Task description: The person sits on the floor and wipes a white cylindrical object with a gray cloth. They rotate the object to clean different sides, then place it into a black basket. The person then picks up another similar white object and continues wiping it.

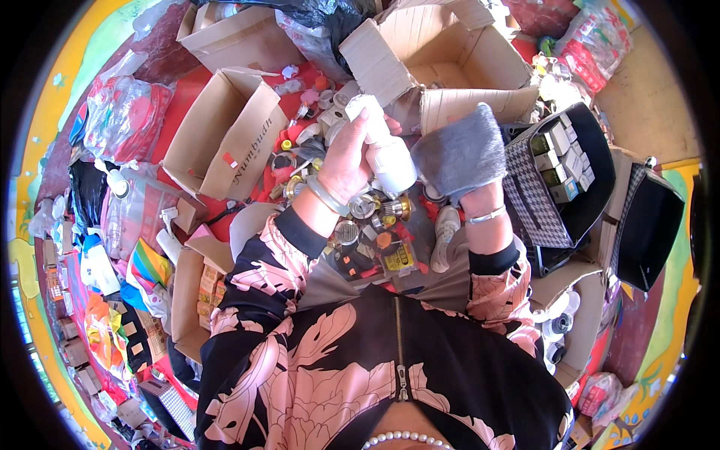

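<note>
Firmly enough, by the look of it, the fingers [358,133] of the left hand [345,163] are wrapped around the narrower upper part of a white bottle [391,166], which leans with its wide end down and toward the right. The right hand [481,198] is covered by a fuzzy grey mitt [461,151], so I cannot tell whether its fingers are curled or straight; the mitt is just beside the bottle, and whether the two touch is unclear. Since the hold is near the top and the heavier-looking end hangs free, a push from the mitt could swing the bottle or twist it in the grasp. Smooth walls, if they are as slick as they look, would make a slip likelier, and soft pile on the right would give little help in catching it. The bangle [327,196] at the left wrist might also knock against something if that arm dropped. Below lies a crowded heap of jars and lids [364,208], some metallic, where a fallen bottle could get dented or scatter loose pieces toward the white shoe [445,240]. Farther right, a checked basket [526,196] of small boxes [561,163] stands near the right forearm, so a wide elbow swing could bump it.
</note>
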Available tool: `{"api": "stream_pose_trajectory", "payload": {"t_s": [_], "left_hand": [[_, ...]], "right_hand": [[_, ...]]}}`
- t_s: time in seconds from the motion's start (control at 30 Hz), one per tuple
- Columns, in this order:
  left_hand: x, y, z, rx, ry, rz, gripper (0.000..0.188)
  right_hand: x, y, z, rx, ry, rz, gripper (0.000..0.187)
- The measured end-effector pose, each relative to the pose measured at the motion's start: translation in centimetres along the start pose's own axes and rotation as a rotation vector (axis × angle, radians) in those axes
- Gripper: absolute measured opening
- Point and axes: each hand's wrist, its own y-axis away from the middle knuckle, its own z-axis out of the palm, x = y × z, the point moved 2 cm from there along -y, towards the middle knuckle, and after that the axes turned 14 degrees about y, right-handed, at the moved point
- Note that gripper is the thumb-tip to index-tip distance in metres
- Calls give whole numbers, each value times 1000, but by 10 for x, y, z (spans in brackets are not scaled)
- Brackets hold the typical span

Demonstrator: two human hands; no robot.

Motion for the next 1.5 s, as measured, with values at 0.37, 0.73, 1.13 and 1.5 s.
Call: {"api": "stream_pose_trajectory", "payload": {"t_s": [0.37,0.73,1.13,1.5], "left_hand": [[-14,6,11,171,-159,-9,22],[-17,16,7,142,-257,2,46],[-34,26,15,-331,-581,319,43],[-18,19,14,-348,-345,95,52]], "right_hand": [[-6,41,67,-199,991,-217,65],[-4,44,71,-55,582,-39,39],[-3,20,51,-302,895,-199,40],[40,25,24,-91,-721,521,30]]}}
